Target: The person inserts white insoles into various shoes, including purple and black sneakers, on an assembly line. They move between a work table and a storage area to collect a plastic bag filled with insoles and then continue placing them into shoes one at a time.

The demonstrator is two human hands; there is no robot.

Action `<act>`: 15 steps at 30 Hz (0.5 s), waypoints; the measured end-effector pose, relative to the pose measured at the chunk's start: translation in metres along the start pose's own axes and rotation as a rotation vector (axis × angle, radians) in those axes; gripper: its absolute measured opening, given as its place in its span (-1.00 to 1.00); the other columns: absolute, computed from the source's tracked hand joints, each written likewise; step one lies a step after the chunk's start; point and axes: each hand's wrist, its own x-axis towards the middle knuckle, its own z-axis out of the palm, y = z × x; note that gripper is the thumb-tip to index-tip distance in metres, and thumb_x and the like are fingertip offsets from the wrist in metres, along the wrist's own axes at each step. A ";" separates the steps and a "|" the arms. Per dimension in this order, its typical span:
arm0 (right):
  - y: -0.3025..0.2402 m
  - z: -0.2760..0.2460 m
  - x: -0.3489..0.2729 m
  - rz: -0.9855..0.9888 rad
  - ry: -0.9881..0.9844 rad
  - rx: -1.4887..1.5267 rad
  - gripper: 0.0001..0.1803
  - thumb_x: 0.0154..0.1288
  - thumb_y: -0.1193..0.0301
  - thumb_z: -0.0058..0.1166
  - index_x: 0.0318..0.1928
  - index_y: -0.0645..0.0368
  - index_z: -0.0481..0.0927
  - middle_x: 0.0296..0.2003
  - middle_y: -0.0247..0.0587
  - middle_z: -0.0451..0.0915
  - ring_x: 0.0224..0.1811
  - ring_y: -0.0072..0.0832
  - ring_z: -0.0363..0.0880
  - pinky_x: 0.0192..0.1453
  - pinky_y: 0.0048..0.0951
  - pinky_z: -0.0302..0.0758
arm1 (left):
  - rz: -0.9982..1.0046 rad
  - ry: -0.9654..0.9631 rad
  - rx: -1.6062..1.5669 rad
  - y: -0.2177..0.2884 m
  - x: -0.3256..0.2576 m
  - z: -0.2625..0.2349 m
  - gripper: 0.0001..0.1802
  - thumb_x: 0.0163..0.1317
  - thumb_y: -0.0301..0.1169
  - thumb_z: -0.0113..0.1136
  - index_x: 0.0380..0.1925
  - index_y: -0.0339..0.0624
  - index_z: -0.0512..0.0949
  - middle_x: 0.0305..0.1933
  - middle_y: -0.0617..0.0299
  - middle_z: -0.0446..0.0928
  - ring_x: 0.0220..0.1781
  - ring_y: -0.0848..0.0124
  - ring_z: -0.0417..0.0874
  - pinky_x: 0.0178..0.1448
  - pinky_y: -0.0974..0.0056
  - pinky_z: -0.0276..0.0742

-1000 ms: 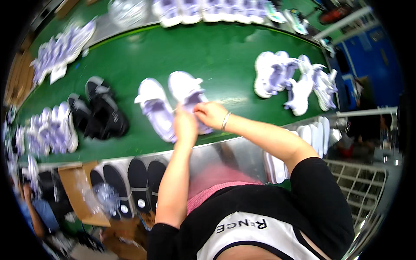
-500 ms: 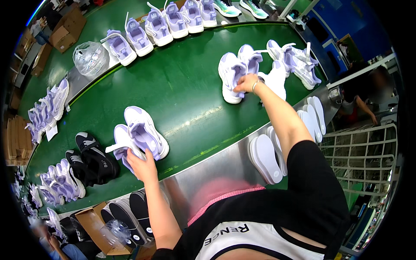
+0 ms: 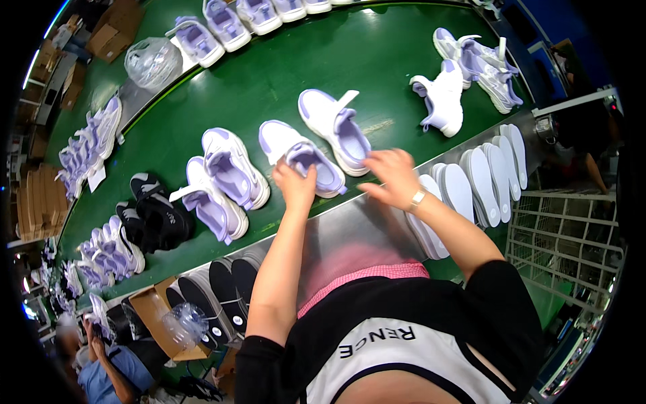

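Observation:
A white and lavender sneaker (image 3: 281,140) lies on the green belt in front of me, toe pointing away. My left hand (image 3: 295,188) grips the near left side of its collar, the thumb by the opening. Just right of it lies a matching sneaker (image 3: 321,111) with its strap sticking up. Close to that shoe's heel is my right hand (image 3: 398,176), slightly blurred, thumb and fingers apart with nothing between them. Whether its fingertips touch the heel, I cannot tell. Left of my left hand stands another pair of white and lavender sneakers (image 3: 252,176).
Black shoes (image 3: 165,219) sit farther left. A tipped white sneaker (image 3: 444,101) and more sneakers (image 3: 494,74) lie at right. White insoles (image 3: 456,192) line the metal edge. A box (image 3: 155,316) stands lower left, near a seated person (image 3: 118,370). Sneakers (image 3: 225,27) line the far side.
My right hand has come back left and nearer with the sneaker pair from the right side. My left hand has left the left pair and moved right onto one of these shoes.

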 end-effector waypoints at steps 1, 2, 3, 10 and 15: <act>0.006 -0.006 -0.022 0.087 0.071 0.037 -0.55 -0.01 0.20 0.07 -0.12 0.18 0.42 -0.11 -0.04 0.42 -0.06 -0.16 0.36 0.05 -0.20 0.24 | -0.049 -0.032 0.079 0.003 0.001 -0.003 -0.09 -0.17 -0.17 0.29 0.10 -0.42 0.05 0.03 -0.26 0.12 0.08 -0.06 0.19 0.18 0.11 0.16; 0.015 -0.006 -0.050 0.178 0.096 0.025 -0.57 -0.01 0.25 0.08 -0.15 0.23 0.41 -0.12 -0.02 0.41 -0.07 -0.13 0.36 -0.03 -0.22 0.32 | -0.036 -0.060 0.028 0.005 0.001 -0.006 -0.08 -0.18 -0.17 0.30 0.10 -0.43 0.04 0.03 -0.29 0.12 0.08 -0.07 0.19 0.19 0.11 0.14; 0.017 -0.010 -0.080 0.370 0.006 0.018 -0.60 -0.01 0.25 0.09 -0.18 0.23 0.41 -0.08 0.00 0.39 -0.07 -0.11 0.35 -0.02 -0.22 0.33 | -0.022 -0.062 -0.021 0.006 0.001 -0.009 -0.14 -0.16 -0.20 0.28 0.08 -0.39 0.08 0.04 -0.28 0.12 0.09 -0.08 0.18 0.19 0.09 0.13; 0.009 0.002 -0.165 0.588 -0.108 -0.343 -0.53 -0.15 0.17 0.20 -0.25 0.19 0.42 -0.10 -0.08 0.35 -0.06 -0.16 0.32 -0.11 -0.15 0.33 | 0.354 -0.126 -0.022 0.026 0.027 -0.030 -0.64 0.00 -0.32 0.15 -0.19 -0.23 0.43 -0.21 -0.02 0.46 -0.12 0.05 0.41 -0.04 0.13 0.30; 0.009 -0.010 -0.163 0.775 -0.190 -0.221 -0.63 -0.15 0.20 0.18 -0.35 0.13 0.44 -0.24 -0.15 0.43 -0.12 -0.22 0.35 -0.18 -0.19 0.31 | -0.079 -0.035 -0.255 0.013 0.063 -0.027 -0.69 -0.05 -0.22 0.13 -0.48 -0.28 0.55 -0.51 0.03 0.55 -0.42 0.22 0.57 -0.29 0.28 0.42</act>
